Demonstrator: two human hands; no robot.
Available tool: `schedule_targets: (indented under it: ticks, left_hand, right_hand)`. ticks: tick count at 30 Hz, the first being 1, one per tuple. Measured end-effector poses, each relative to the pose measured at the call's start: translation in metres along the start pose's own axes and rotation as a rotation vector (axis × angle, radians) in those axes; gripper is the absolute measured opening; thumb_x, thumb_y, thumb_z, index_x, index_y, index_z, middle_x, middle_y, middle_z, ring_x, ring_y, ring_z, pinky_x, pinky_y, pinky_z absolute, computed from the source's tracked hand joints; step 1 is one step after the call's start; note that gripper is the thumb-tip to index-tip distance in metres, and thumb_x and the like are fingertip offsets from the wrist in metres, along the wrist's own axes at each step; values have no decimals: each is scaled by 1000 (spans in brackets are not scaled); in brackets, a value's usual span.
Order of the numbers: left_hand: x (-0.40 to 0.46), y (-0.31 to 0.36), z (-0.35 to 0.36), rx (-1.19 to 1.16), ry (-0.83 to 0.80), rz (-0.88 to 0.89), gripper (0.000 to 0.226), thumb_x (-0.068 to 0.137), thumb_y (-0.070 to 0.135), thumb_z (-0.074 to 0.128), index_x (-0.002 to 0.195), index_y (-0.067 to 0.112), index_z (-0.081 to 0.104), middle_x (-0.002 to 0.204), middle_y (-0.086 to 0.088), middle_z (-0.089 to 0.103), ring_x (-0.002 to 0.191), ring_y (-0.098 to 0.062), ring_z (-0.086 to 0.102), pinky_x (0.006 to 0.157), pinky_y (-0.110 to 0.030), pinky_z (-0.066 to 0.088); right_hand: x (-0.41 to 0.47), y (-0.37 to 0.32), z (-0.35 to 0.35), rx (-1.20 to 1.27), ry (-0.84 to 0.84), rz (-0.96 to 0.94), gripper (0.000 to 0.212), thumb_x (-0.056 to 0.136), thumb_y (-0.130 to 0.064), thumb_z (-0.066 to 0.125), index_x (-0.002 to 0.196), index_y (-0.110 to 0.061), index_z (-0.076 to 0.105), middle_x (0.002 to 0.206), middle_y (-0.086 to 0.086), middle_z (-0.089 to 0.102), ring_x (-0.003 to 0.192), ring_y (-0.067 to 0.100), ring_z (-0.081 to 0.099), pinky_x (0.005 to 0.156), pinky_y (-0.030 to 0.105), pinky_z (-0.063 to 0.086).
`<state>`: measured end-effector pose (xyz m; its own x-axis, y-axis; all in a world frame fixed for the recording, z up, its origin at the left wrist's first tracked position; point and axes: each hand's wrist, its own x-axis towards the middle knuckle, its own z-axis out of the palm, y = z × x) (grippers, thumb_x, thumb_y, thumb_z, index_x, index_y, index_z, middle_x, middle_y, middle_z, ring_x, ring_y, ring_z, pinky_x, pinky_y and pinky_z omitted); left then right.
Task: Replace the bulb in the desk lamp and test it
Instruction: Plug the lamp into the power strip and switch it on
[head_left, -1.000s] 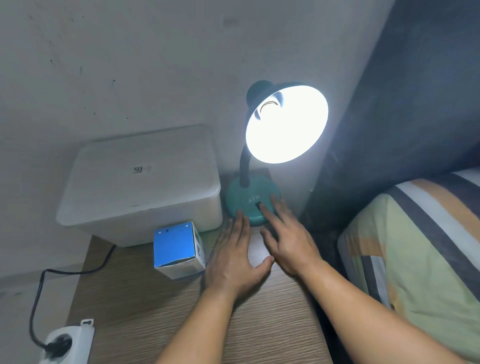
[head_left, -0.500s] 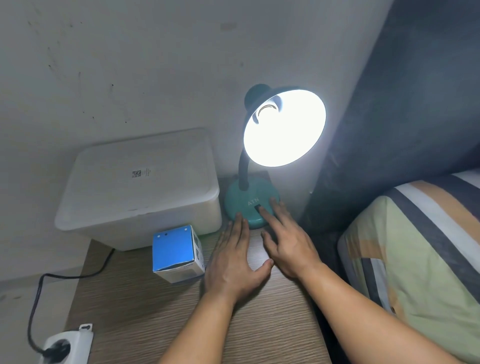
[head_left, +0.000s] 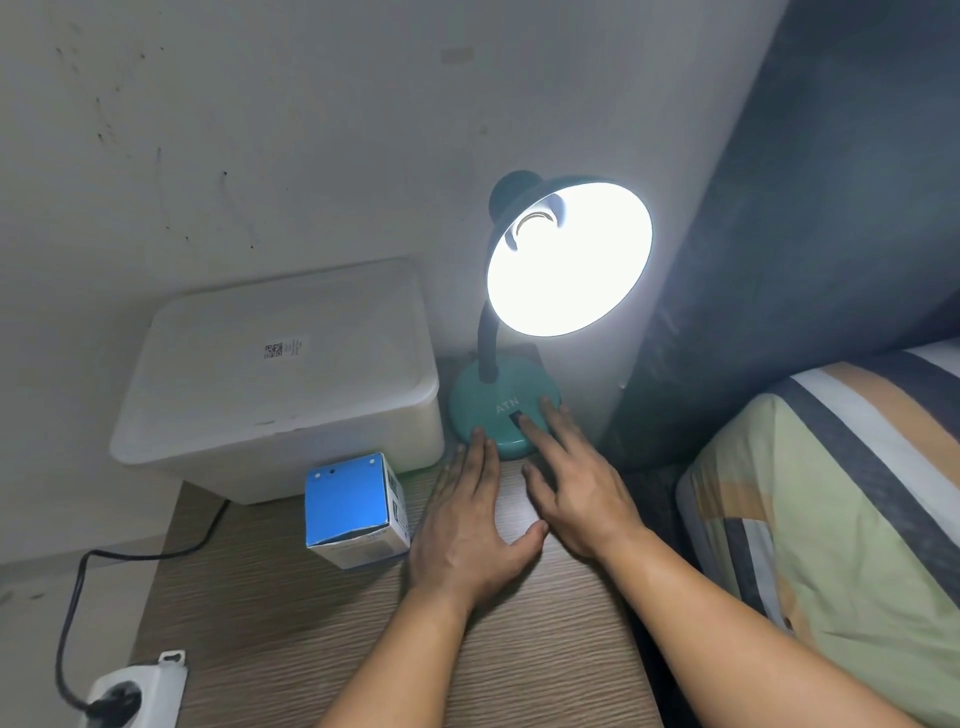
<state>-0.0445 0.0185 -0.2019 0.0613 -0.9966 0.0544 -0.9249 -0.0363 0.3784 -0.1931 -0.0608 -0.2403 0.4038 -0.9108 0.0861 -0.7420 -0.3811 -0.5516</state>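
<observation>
A teal desk lamp stands at the back of the wooden table, its round base (head_left: 480, 402) marked ATN. The shade (head_left: 569, 257) glows bright white and the bulb (head_left: 535, 221) inside is lit. My right hand (head_left: 576, 478) lies open, its index fingertip on the black switch (head_left: 516, 418) on the base. My left hand (head_left: 467, 525) rests flat on the table, fingertips touching the base's front edge. A blue bulb box (head_left: 356, 506) stands left of my left hand.
A white lidded plastic bin (head_left: 280, 379) sits against the wall left of the lamp. A black cord (head_left: 78, 613) runs to a plug in a white power strip (head_left: 132, 691) at the lower left. A striped pillow (head_left: 831, 499) and dark headboard (head_left: 810, 208) are on the right.
The view has tilted slightly, so the lamp sits a little lower in the frame. Both hands stay where they were and the lamp stays lit.
</observation>
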Motion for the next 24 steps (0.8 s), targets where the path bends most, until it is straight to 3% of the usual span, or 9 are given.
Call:
schedule_targets:
  ticks: [11, 15, 21, 24]
  left_hand:
    - [1, -2, 1, 15, 0, 3, 102, 82, 74, 44, 159, 21, 2, 159, 10, -18, 153, -11, -8, 105, -13, -26]
    - [1, -4, 3, 13, -7, 10, 102, 83, 74, 43, 159, 21, 2, 166, 6, -10, 152, -9, -10, 105, -13, -26]
    - [1, -4, 4, 5, -10, 25, 101, 84, 74, 41, 159, 22, -2, 160, 10, -21, 143, 0, -21, 101, -11, -29]
    - [1, -4, 5, 19, -7, 31, 101, 84, 74, 41, 159, 21, -1, 164, 6, -16, 145, -2, -21, 101, -11, -30]
  right_hand:
    - [-1, -2, -5, 9, -9, -36, 64, 97, -44, 47, 154, -45, 18, 163, -10, 21, 150, 14, 19, 117, 39, 33]
    - [0, -3, -8, -24, -41, -34, 64, 97, -45, 47, 154, -42, 20, 162, -5, 25, 148, 19, 24, 116, 41, 33]
    - [4, -4, -19, -92, -62, -52, 57, 96, -40, 45, 151, -37, 33, 158, 2, 33, 141, 26, 36, 112, 43, 37]
    - [6, -9, -24, -98, -55, -41, 55, 94, -39, 42, 149, -38, 34, 155, 2, 36, 136, 27, 39, 111, 43, 38]
